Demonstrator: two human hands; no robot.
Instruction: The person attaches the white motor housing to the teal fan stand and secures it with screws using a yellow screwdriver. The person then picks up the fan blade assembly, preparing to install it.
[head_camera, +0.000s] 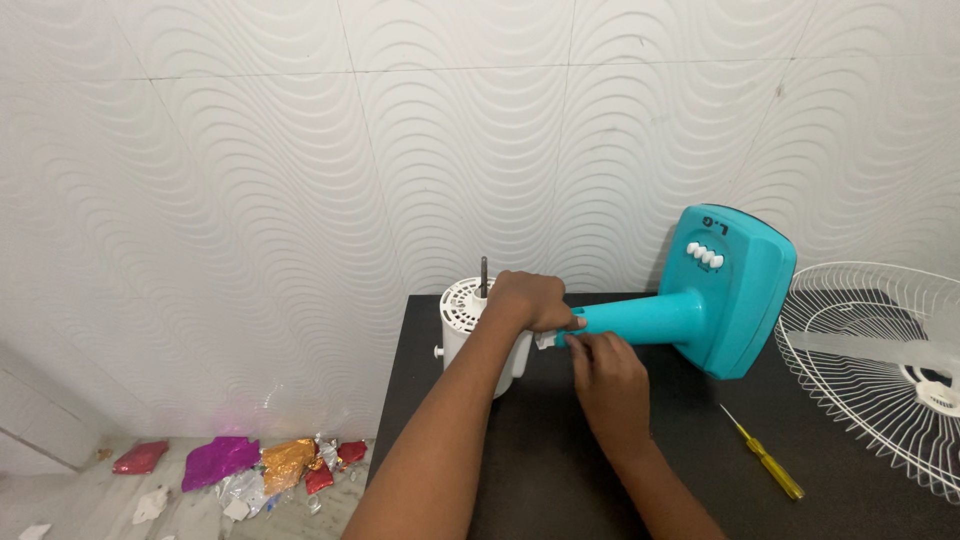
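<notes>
My left hand (527, 300) is curled over the top of the white motor housing (478, 330), fingers closed on it where it meets the teal stand. My right hand (606, 378) lies just beside it, fingers pinched narrow at the joint between the housing and the neck of the teal fan stand (700, 300); I cannot tell whether they hold a small part there.

Going left to right: on the pale floor (60, 490) at lower left I see a scatter of crumpled foil wrappers (240, 465) in pink, silver, orange and red. Next comes the dark table (470, 470), pushed against the white wall (300, 150) with its raised wave pattern. The motor housing stands near the table's back left corner, its metal shaft (484, 277) pointing up. The teal stand lies on its side, neck toward the housing, its base tipped up with white push buttons (705, 256) showing. A yellow-handled screwdriver (765, 458) lies on the table right of my right forearm, apart from both hands. At far right rests a white wire fan guard (880, 350).

The guard is cut off by the right edge, the joint is hidden by my fingers, and the table's front runs out of view.
</notes>
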